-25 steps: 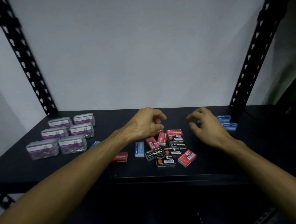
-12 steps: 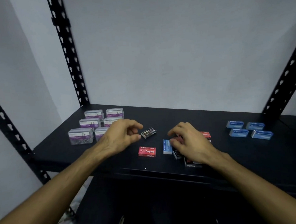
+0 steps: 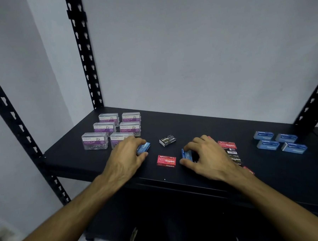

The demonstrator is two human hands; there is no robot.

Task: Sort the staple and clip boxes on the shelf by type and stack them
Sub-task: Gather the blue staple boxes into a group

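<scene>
A person stands at a black metal shelf [image 3: 200,123] with two bare hands reaching over it. The left hand [image 3: 126,155] rests palm down near the front edge, its grip curled around a small blue staple box [image 3: 144,147], thumb below and fingers above it. The right hand [image 3: 206,156] lies to the right, its grip pinching a second blue staple box [image 3: 186,154] that stands tilted on its edge between thumb and fingers.

Between the hands a red staple box [image 3: 166,161] lies flat, and at 12 o'clock from it sits a black staple box [image 3: 167,140], apart from both hands. Behind the right hand, at about 3 o'clock from the red box, is a loose cluster of red and black staple boxes [image 3: 230,150], partly hidden by the wrist.

At 10 o'clock from the left hand, six clear paper clip boxes [image 3: 111,131] with purple labels stand in two columns of three; the nearest right one is partly covered by the fingers. Far to the right, at 3 o'clock, four blue staple boxes [image 3: 279,141] lie grouped together, well apart from everything else.
</scene>
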